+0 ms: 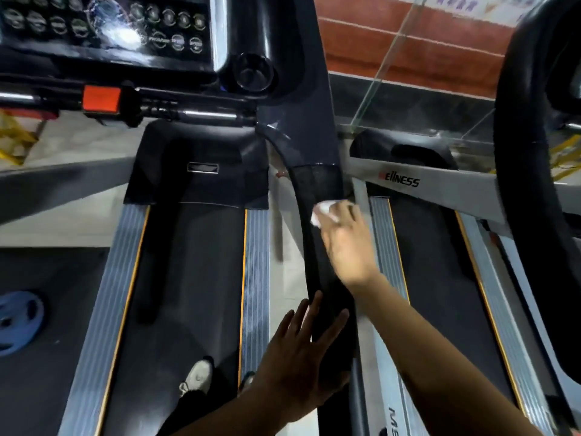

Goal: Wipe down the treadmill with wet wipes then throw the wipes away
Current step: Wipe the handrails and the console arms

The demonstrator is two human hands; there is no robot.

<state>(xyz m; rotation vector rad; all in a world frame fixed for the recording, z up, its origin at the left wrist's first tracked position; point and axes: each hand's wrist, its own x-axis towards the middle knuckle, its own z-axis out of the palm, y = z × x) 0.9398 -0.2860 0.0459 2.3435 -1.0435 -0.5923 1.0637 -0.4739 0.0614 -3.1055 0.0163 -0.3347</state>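
Observation:
I stand on a treadmill whose black belt (195,278) runs down the middle, with its console (107,29) at the top left. The black padded right handrail (314,190) slopes down toward me. My right hand (349,243) presses a crumpled white wet wipe (322,212) against the handrail partway up, fingers curled over the wipe. Lower on the same rail, my left hand (301,357) rests flat with fingers straight and spread, holding nothing.
A second treadmill (440,265) stands close on the right, its dark handrail (528,184) arching over it. A blue weight plate (19,322) lies on the floor at left. A red safety tab (101,98) sits below the console. My shoe (198,377) is on the belt.

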